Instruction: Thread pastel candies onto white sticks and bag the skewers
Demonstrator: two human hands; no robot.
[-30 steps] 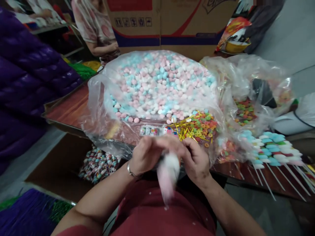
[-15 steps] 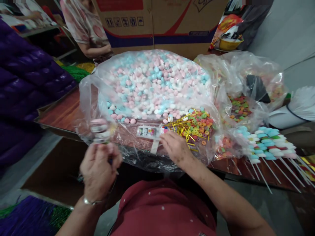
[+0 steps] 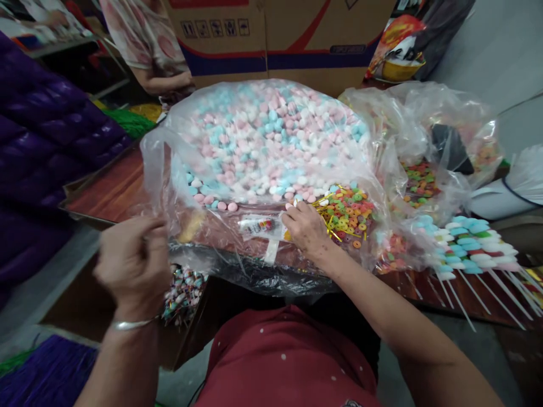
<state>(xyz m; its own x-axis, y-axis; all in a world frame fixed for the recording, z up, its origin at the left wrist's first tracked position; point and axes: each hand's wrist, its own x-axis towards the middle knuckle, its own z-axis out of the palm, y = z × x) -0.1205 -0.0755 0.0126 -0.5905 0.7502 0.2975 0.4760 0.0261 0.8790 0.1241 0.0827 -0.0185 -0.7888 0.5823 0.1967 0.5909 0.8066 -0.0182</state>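
My left hand (image 3: 136,265) is raised at the table's left front, over the side of an open box; it is blurred, with its fingers curled in. Whatever it may hold is hidden. Several candy sticks (image 3: 184,294) lie inside that box. My right hand (image 3: 304,229) rests over the table with fingers bent together, between small printed plastic bags (image 3: 257,225) and a pile of gold twist ties (image 3: 337,226). Its fingertips hide what they pinch, if anything. Ring-shaped gummy candies (image 3: 354,209) lie just right of the ties.
A large clear bag of pink, blue and white candies (image 3: 271,135) fills the table's middle. Bags of gummy rings (image 3: 419,181) and marshmallow skewers (image 3: 475,246) lie at right. Behind stands a big cardboard box (image 3: 314,56). Another person's arm (image 3: 165,83) shows at back left.
My left hand has moved left and nearer, and the wrapped candy stick it held upright is no longer visible. My right hand has shifted slightly right and up, its fingers more bent.
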